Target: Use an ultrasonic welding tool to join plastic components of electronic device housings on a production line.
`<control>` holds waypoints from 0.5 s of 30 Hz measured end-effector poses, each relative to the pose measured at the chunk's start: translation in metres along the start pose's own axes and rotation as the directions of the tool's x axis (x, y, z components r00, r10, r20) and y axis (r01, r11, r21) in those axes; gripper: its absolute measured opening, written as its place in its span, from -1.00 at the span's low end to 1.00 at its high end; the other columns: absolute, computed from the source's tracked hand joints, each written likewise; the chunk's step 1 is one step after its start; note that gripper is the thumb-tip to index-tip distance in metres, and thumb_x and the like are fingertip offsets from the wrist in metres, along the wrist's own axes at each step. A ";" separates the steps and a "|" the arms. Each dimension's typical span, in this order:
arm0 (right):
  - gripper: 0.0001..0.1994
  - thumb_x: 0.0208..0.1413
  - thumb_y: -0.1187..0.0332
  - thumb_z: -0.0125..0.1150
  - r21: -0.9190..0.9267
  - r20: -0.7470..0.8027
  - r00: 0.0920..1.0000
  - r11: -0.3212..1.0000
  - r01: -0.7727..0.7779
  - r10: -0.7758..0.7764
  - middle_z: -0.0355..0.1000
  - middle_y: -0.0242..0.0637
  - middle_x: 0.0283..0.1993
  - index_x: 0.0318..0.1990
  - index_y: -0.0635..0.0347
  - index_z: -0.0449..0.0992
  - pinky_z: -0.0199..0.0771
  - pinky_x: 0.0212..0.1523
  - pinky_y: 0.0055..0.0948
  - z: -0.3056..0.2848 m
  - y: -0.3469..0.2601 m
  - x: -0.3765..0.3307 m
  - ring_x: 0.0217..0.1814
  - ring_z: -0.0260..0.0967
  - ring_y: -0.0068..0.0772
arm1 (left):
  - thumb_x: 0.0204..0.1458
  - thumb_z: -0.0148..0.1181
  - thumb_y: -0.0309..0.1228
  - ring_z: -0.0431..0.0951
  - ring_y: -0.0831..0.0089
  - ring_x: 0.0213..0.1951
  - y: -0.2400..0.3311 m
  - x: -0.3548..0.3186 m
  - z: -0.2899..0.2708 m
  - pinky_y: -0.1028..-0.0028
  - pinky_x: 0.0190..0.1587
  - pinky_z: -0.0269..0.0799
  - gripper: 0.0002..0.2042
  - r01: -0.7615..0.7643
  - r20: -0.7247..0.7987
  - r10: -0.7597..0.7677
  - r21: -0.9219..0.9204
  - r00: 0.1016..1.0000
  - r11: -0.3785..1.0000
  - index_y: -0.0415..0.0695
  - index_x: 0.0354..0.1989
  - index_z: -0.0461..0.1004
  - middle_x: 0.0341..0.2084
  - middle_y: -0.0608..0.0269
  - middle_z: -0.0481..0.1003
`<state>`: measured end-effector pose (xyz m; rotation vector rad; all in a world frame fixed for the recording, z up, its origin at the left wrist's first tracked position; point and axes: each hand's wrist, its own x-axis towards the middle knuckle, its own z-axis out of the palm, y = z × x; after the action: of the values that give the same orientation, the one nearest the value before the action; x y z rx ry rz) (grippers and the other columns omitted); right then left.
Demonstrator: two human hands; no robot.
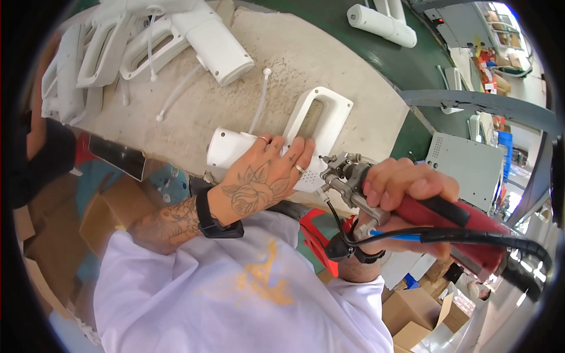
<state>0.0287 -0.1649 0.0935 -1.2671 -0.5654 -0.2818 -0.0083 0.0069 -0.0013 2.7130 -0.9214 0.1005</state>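
Note:
A white plastic housing (321, 115) with a loop handle lies on the worktable in front of me, its short barrel pointing left. My left hand (259, 179) curls over its middle and grips it, fingers on top and the thumb hidden. Wrapped round a red power screwdriver (421, 215) is my right hand (406, 188). The screwdriver's metal feed head (341, 170) points left, with its tip at the housing's right end beside a patch of small holes. Whether the tip touches the housing, I cannot tell. A black cable (477, 235) and a blue tube (395, 235) run along the tool.
More white housings (218, 47) are heaped at the table's far left, with thin white tubes (262, 97) trailing from them. Another white housing (382, 25) lies on the green surface beyond. A grey metal bar (482, 105) crosses at right. Cardboard boxes (415, 312) stand below.

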 end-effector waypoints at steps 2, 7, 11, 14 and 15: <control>-0.25 0.07 -0.41 0.05 -0.059 -0.063 0.998 0.998 -0.026 0.022 0.26 -0.31 -0.60 -0.11 0.26 0.37 0.26 -0.62 -0.42 0.005 -0.001 0.001 -0.66 0.21 -0.39 | 0.04 0.10 -0.29 0.45 0.21 -0.15 0.000 0.000 -0.001 0.27 0.01 0.36 -0.42 0.007 0.009 -0.007 -0.007 1.000 1.000 -0.31 0.23 0.26 -0.04 0.11 0.38; -0.20 0.02 -0.35 0.19 0.147 -0.053 0.990 0.979 0.140 -0.134 0.29 -0.25 -0.56 -0.01 0.33 0.31 0.34 -0.55 -0.41 -0.007 -0.036 0.010 -0.59 0.28 -0.35 | 0.02 0.11 -0.30 0.44 0.27 -0.19 0.006 -0.008 -0.003 0.29 -0.04 0.36 -0.47 0.010 0.006 -0.010 0.015 1.000 1.000 -0.27 0.19 0.32 -0.12 0.17 0.39; -0.14 0.05 -0.38 0.12 0.040 -0.030 0.969 0.968 0.248 -0.247 0.29 -0.24 -0.53 0.10 0.37 0.29 0.33 -0.56 -0.37 -0.023 -0.056 0.030 -0.59 0.27 -0.33 | 0.02 0.10 -0.32 0.44 0.30 -0.23 0.006 -0.013 -0.008 0.32 -0.07 0.36 -0.51 -0.022 -0.014 0.022 0.013 1.000 1.000 -0.25 0.15 0.35 -0.17 0.19 0.40; -0.06 0.07 -0.45 -0.04 -0.018 0.056 0.973 0.974 0.225 -0.224 0.29 -0.24 -0.52 0.18 0.40 0.29 0.32 -0.56 -0.30 -0.029 -0.034 0.043 -0.59 0.28 -0.30 | 0.02 0.09 -0.33 0.45 0.30 -0.24 0.004 -0.016 -0.008 0.32 -0.07 0.36 -0.51 0.019 0.024 -0.018 -0.041 1.000 0.999 -0.26 0.15 0.35 -0.19 0.18 0.40; -0.06 0.07 -0.45 -0.04 -0.017 0.056 0.973 0.975 0.224 -0.222 0.29 -0.24 -0.52 0.18 0.40 0.29 0.32 -0.56 -0.30 -0.026 -0.029 0.044 -0.59 0.28 -0.30 | 0.01 0.09 -0.34 0.45 0.30 -0.23 0.004 -0.016 -0.007 0.31 -0.06 0.36 -0.50 0.010 0.016 -0.009 -0.040 1.000 0.999 -0.27 0.16 0.35 -0.18 0.18 0.40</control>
<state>0.0574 -0.1937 0.1360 -1.2380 -0.7547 -0.4435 -0.0232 0.0148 0.0043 2.6846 -0.9049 0.0584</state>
